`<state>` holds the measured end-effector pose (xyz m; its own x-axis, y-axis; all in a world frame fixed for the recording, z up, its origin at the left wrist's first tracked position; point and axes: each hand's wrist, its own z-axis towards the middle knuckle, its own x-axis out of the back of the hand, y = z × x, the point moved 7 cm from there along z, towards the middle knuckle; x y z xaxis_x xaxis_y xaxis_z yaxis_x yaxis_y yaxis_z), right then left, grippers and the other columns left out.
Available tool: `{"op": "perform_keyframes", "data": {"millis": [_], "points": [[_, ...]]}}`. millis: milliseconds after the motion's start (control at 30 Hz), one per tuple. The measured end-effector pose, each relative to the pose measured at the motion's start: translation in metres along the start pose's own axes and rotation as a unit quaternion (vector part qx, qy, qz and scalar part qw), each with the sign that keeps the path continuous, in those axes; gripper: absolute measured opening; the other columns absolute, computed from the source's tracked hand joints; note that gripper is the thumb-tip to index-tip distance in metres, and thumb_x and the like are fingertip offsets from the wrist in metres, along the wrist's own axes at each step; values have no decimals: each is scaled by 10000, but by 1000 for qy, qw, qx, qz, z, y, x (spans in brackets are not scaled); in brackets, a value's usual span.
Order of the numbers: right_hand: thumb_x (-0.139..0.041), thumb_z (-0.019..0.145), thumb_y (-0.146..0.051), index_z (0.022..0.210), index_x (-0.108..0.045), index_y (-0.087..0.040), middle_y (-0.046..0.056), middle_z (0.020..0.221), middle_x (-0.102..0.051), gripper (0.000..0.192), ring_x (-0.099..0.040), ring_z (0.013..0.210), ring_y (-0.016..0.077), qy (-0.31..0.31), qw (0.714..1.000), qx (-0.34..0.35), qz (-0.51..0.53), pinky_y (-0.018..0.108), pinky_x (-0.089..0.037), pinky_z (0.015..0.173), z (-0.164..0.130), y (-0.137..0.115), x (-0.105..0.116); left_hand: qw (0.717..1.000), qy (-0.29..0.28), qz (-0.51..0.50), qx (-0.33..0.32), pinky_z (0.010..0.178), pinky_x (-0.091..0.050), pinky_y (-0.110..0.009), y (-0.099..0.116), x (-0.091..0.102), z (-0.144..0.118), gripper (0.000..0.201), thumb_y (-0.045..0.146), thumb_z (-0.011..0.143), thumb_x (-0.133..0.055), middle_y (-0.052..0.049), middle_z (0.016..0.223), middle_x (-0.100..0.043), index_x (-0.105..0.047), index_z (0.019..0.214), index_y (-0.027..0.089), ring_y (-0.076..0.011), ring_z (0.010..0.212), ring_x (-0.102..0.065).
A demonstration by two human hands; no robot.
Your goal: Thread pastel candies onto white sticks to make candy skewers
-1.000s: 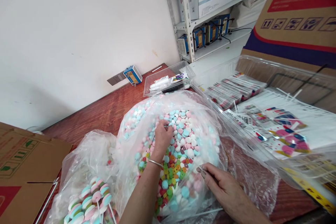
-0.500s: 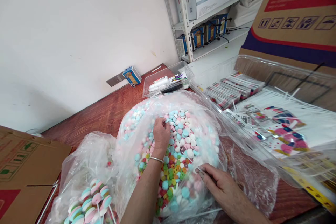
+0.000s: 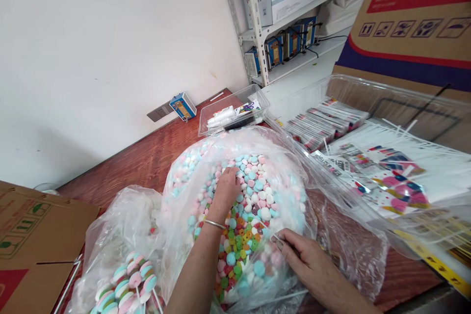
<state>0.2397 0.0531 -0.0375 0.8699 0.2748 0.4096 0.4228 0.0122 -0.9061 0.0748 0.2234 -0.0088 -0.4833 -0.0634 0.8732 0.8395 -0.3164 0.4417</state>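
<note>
Candy bag (image 3: 235,157): large clear plastic sack, mouth open, centred on desk (image 3: 147,162), filled with pastel pink, blue and white discs plus a patch of small multicoloured rings (image 3: 243,238).

Left hand (image 3: 226,191): inside the bag mouth, palm down, fingers curled onto the pastel discs (image 3: 257,191). Grip loosely closed on the pile; impossible to tell whether a piece is pinched. Discs directly under and just ahead of the fingertips, toward the far side of the bag. Nearer hand to the candy.

Right hand (image 3: 312,267): at near right edge of the bag, thumb and forefinger pinched on the plastic film, holding it down. Not in contact with loose candy.

Second bag (image 3: 121,235): near left, touching the first, holding stick-mounted disc candies (image 3: 128,287).

Clear tray (image 3: 405,103): right, printed packets inside.
</note>
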Motion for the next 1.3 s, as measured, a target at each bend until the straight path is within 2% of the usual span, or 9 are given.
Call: {"op": "perform_keyframes", "data": {"millis": [200, 367, 433, 533, 567, 800, 967, 1067, 1300], "points": [[-357, 931, -289, 822, -590, -200, 19, 733, -658, 272, -614, 681, 183, 10, 1000, -1, -9, 275, -449, 633, 0, -6, 4, 996, 23, -73, 47, 808, -479, -363, -2, 8, 4, 223, 107, 752, -585, -62, 854, -626, -637, 961, 163, -210, 798, -601], [-291, 970, -334, 1252, -574, -158, 69, 834, -729, 437, -691, 818, 243, 30, 999, 7, -21, 336, -512, 743, 4, -18, 16, 973, 34, -203, 102, 633, -483, -262, 11, 18, -31, 285, 308, 848, -574, -35, 822, -644, -591, 1092, 164, -151, 692, -602], [-290, 972, -321, 1359, -523, -163, 96, 961, -748, 478, -699, 929, 258, 35, 998, 32, -32, 350, -521, 801, 5, -30, 19, 929, 28, -339, 147, 675, -502, -258, 15, 15, -53, 356, 334, 845, -604, -56, 944, -667, -580, 1162, 173, -146, 757, -628], [-316, 965, -277, 1418, -485, -195, 92, 1090, -741, 490, -699, 997, 243, 16, 997, 71, -28, 332, -532, 832, 6, -48, 15, 815, 47, -530, 228, 749, -506, -271, 19, 9, -84, 402, 319, 732, -749, -52, 980, -675, -629, 1088, 174, -144, 789, -638], [-322, 964, -270, 1424, -481, -198, 87, 1079, -747, 492, -706, 983, 240, 10, 997, 75, -27, 329, -539, 824, 7, -52, 12, 791, 58, -558, 245, 753, -503, -269, 19, 9, -91, 397, 310, 698, -781, -42, 946, -678, -640, 1043, 172, -138, 770, -636], [-323, 961, -274, 1392, -525, -126, 125, 1204, -709, 499, -688, 1070, 257, 27, 994, 101, -40, 357, -548, 877, 19, -65, -1, 723, 88, -626, 279, 774, -501, -266, 30, 13, -114, 377, 271, 678, -809, -33, 879, -661, -629, 990, 159, -126, 774, -628], [-375, 945, -250, 1348, -585, -190, 105, 1206, -713, 458, -688, 1074, 252, 8, 994, 93, -54, 347, -540, 892, 15, -68, -2, 716, 120, -622, 292, 749, -499, -233, 26, 16, -120, 342, 263, 698, -789, -13, 857, -624, -631, 981, 154, -106, 762, -610], [-390, 944, -245, 1315, -614, -214, 91, 1032, -772, 435, -722, 942, 251, -6, 996, 77, -41, 332, -550, 824, 13, -69, -2, 725, 127, -613, 285, 720, -487, -213, 24, 16, -121, 319, 247, 715, -768, -4, 836, -617, -632, 989, 158, -93, 739, -592], [-353, 952, -269, 1297, -613, -167, 108, 1027, -745, 444, -691, 885, 241, -35, 998, 55, -19, 350, -516, 843, 15, -70, -7, 756, 125, -582, 272, 708, -473, -215, 22, 17, -122, 306, 260, 741, -745, -4, 818, -626, -617, 1001, 164, -98, 726, -587]]}}
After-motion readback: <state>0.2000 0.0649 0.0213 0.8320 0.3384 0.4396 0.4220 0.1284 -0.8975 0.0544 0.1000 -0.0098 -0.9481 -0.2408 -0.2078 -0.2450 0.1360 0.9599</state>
